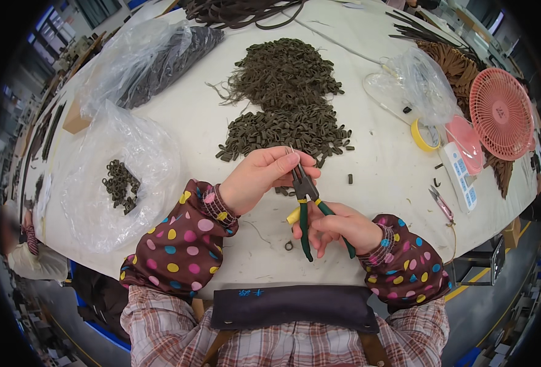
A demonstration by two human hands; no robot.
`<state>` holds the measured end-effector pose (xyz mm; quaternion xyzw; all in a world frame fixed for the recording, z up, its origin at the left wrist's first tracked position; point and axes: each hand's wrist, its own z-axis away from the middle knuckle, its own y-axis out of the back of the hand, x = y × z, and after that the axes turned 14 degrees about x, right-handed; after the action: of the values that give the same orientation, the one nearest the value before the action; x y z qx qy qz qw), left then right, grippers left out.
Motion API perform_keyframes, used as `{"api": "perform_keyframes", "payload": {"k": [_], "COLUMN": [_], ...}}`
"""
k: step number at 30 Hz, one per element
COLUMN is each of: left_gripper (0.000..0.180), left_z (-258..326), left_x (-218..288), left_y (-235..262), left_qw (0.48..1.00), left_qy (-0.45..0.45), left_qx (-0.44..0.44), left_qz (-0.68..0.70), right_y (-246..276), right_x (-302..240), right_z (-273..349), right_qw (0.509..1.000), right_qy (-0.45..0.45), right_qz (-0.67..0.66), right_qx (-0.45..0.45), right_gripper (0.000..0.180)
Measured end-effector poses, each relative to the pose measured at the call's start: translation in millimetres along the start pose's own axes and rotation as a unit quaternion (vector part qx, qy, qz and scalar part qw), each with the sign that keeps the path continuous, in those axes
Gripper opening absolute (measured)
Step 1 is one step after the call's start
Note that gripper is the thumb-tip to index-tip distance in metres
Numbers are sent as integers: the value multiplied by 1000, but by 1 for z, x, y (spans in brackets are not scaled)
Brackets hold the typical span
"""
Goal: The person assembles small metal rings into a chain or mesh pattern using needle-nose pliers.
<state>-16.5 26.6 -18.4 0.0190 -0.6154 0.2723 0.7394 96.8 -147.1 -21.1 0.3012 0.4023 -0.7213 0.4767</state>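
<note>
My right hand is wrapped round the green handles of a pair of pliers, whose dark jaws point away from me. At the jaw tips, the fingers of my left hand are pinched together; whatever lies between them is too small and covered to make out. A yellow wrap shows by the fingers of my right hand. Just beyond my hands spreads a big heap of small dark brown loops. One dark ring lies on the table below the pliers.
To the left, a clear plastic bag holds a cluster of dark rings. Behind it stands a bag of dark pieces. A pink fan, yellow tape roll, white power strip and small snips are at right.
</note>
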Motion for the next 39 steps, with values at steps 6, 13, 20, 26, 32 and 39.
{"api": "perform_keyframes", "payload": {"k": [6, 13, 20, 26, 32, 39], "left_gripper": [31, 30, 29, 25, 46, 49], "left_z": [1, 10, 5, 11, 46, 38], "left_x": [-5, 9, -5, 2, -30, -34], "left_y": [-7, -12, -11, 7, -2, -15], "left_qw": [999, 988, 994, 964, 842, 777], "left_qy": [-22, 66, -55, -187, -234, -258], "left_qx": [43, 36, 91, 160, -76, -127], "left_qz": [-18, 133, 23, -99, -480, -559], "right_y": [-4, 0, 2, 13, 35, 33], "right_x": [5, 0, 1, -26, -36, -34], "right_z": [-4, 2, -1, 18, 27, 28], "right_qw": [998, 1000, 1000, 997, 968, 974], "right_qy": [42, 0, 0, 74, 220, 193], "right_qz": [36, 3, 12, 28, -10, -24], "right_qx": [42, 9, -21, -20, 119, 116], "right_gripper": [29, 30, 37, 48, 45, 42]}}
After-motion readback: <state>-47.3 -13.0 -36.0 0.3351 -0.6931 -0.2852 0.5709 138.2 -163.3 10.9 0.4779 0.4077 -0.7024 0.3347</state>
